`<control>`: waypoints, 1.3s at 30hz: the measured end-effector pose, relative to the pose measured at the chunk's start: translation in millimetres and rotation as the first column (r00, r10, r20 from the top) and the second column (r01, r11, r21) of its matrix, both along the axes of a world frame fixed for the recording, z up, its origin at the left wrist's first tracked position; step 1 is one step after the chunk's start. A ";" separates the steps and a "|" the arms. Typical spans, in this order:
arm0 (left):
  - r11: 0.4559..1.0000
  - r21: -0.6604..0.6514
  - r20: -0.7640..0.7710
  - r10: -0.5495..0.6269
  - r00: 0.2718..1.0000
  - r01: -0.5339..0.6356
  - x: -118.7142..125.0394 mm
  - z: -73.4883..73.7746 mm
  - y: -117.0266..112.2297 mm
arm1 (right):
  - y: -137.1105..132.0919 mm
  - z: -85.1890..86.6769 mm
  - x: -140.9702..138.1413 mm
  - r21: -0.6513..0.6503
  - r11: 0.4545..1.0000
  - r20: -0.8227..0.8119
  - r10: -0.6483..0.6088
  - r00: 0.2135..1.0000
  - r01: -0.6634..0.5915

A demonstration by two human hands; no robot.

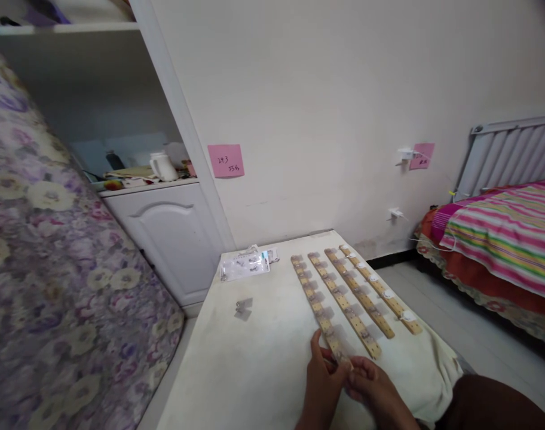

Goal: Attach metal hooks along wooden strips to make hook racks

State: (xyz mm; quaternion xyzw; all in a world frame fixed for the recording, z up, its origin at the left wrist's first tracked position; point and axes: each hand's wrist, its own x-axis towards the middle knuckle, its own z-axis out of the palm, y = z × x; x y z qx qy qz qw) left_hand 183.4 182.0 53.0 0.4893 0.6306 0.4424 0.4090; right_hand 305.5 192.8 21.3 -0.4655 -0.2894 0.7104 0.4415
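Four narrow wooden strips lie side by side on the table; small clear and metal pieces sit along them, too small to name. My left hand (321, 376) is closed around the near end of the leftmost wooden strip (320, 312). Right beside it, my right hand (371, 383) has its fingers pinched together at the same end; what lies between them is hidden. The second strip (344, 303), just right of my hands, ends near my right fingers. Beyond it are the third strip (361, 294) and the rightmost strip (382, 291), which carries round white pieces.
A small clear-and-metal piece (240, 307) lies on the pale-covered table (219, 364). Flat clear packets (245, 264) are at its back left. A floral curtain (70, 286) and a cabinet (176, 242) stand left; a bed (496, 239) is at right.
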 end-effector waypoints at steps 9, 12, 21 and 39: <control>0.998 -0.032 -0.020 0.057 0.998 -0.058 3.6 6.3 5.4 | 6.9 1.8 -1.0 -0.079 0.992 -0.062 0.093 0.994 -0.098; 0.993 -0.009 -0.038 0.120 0.992 -0.120 7.6 4.9 8.5 | 5.7 4.5 -4.2 -0.083 0.991 -0.084 0.095 0.992 -0.102; 0.973 0.042 -0.162 0.229 0.960 -0.225 26.5 15.7 21.1 | 4.8 9.2 -10.9 -0.044 0.987 -0.184 0.146 0.972 -0.156; 0.969 0.003 -0.259 0.238 0.936 -0.246 41.5 20.7 37.7 | 16.8 14.4 -4.8 -0.033 0.993 -0.258 0.103 0.961 -0.115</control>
